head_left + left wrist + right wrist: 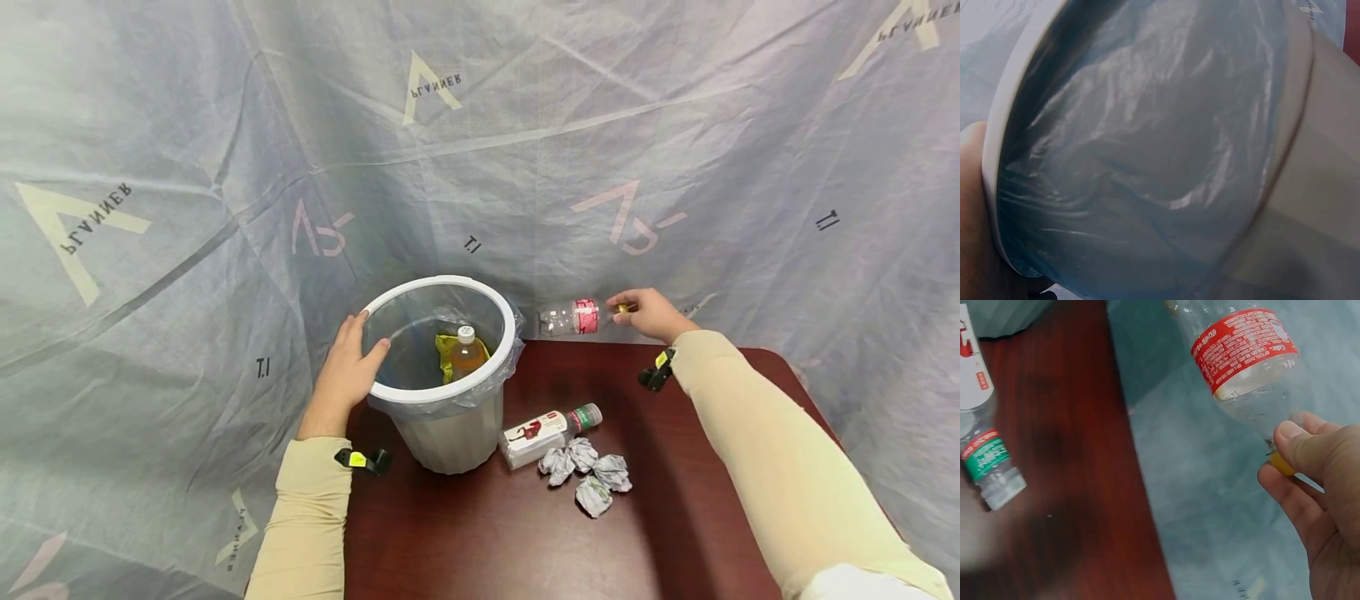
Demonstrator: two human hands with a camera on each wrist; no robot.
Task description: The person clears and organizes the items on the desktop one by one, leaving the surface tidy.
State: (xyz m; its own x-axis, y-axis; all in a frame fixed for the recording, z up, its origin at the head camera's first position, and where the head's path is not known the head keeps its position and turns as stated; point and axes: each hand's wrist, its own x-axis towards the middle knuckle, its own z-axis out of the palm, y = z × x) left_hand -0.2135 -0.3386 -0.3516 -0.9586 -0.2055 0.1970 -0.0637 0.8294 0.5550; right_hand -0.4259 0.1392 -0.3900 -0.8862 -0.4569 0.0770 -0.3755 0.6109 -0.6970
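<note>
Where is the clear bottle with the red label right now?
In the head view, the clear bottle is held sideways by its cap end in the right hand, just right of the bin's white rim.

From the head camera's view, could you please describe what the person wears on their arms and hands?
Both arms wear long beige sleeves to the wrist. The left hand and right hand are bare. A small black clip with a yellow-green tag sits at each cuff.

Bin (450, 433) on table (675, 517), bottle (547, 432) and 4 paper balls (587, 477) right of it
</note>
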